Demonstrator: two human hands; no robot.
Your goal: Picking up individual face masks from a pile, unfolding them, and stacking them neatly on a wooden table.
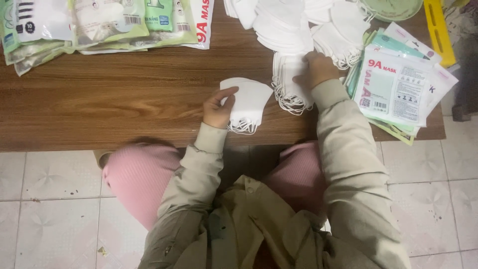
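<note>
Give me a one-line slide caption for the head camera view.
Left hand holds a small stack of white masks on a wooden table while right hand rests on another stack.

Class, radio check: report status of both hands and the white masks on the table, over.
Left hand grips small stack of white masks. Right hand presses on second mask stack. Loose mask pile behind; empty pouches right. Nothing between hands.
</note>
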